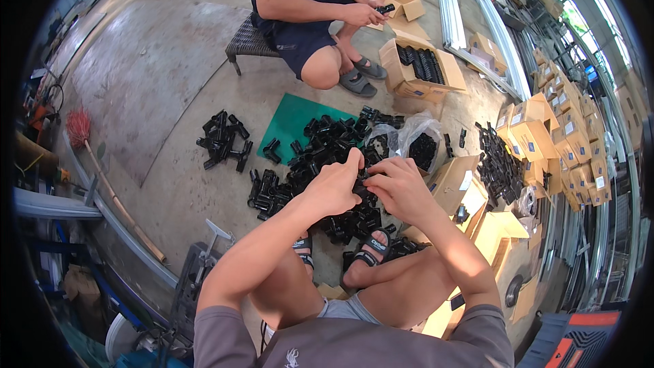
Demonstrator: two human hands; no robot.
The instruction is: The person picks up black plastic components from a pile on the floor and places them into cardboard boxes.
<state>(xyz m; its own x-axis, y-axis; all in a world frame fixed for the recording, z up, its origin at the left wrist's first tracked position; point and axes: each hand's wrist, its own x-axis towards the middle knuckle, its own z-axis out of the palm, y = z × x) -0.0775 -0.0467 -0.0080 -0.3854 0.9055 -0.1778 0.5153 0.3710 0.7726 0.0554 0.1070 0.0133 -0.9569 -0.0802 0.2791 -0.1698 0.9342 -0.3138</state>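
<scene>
Wearer seated low, knees apart, sandals [373, 248] on the concrete floor at the near edge of a heap of black fittings [323, 138]. Both hands meet above the heap. Left hand [336, 185]: fingers curled, back of the hand up; whether it grips a piece, cannot tell. Right hand [396, 187]: fingers bent, thumb and fingertips drawn in close to the left; pinch not readable, since anything there merges with the dark heap below.

Fittings spread under and beyond the hands, part of them on a green mat [283, 117]. Smaller cluster [225, 140] apart, to the left. Clear bag [421, 129] of black parts at the heap's right; open carton [453, 184] near the right forearm. Farther right, a second heap [501, 163] of black parts beside stacked cartons [579, 143]. Broom [116, 194] lying far left.

Beyond the mat, a co-worker [300, 3] on a woven stool [251, 39], holding a black piece [385, 9]. Open box [449, 71] of black parts near the co-worker's feet.
</scene>
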